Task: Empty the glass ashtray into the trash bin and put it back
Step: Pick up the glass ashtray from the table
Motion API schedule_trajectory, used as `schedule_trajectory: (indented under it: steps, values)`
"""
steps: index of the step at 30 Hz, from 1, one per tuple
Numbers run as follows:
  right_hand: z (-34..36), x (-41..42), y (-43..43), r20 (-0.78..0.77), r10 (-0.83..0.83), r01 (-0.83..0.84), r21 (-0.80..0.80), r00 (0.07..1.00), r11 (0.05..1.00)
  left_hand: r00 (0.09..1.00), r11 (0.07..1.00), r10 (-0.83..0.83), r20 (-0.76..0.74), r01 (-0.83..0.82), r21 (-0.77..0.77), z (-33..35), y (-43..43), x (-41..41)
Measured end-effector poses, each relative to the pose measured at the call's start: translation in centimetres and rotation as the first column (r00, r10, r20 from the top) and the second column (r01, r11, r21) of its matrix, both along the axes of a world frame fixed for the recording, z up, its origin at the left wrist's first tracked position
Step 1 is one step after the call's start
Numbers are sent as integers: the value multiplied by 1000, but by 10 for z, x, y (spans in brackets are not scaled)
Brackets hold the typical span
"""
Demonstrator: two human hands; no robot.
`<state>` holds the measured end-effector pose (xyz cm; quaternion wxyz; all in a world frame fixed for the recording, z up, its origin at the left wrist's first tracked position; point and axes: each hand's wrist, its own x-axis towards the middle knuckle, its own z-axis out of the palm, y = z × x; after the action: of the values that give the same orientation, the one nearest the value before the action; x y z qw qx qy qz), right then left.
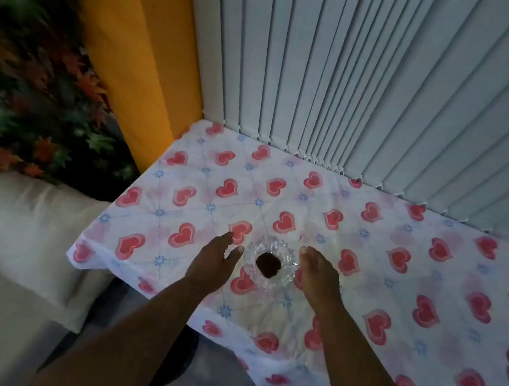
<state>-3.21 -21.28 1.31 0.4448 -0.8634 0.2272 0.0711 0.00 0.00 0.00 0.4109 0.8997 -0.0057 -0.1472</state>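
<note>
The glass ashtray (270, 263) sits on the desk (366, 275), on the heart-printed cloth near its front edge, with a dark clump of ash in its well. The left hand (215, 261) and right hand (316, 276) flank it, one on each side, both spread and holding nothing; the left thumb looks just beside the scalloped rim, though I cannot tell whether either hand touches the glass. The step in hand seems to be the pickup. To do it well, each grip should close on opposite sides of the thick rim, below the scallops, and lift straight up and level so the ash stays in the well. The cloth looks loose, so dragging the ashtray would likely bunch it. The trash bin is not in view.
</note>
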Motion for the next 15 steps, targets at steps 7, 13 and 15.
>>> schedule_trajectory:
  steps: [7, 13, 15]
  values:
    - [-42, 13, 6, -101, 30, -32, -12, 994, 999, 978, 992, 116, -174, -124, -36, -43, -23, 3]
    - [-57, 27, 2, -111, 11, -11, -1, 994, 1000, 983, 996, 92, -160, -91, 16, -51, -42, 18]
    - [-60, 28, 1, -119, 4, -4, 1, 993, 1000, 981, 994, 110, -163, -107, 23, -51, -43, 19]
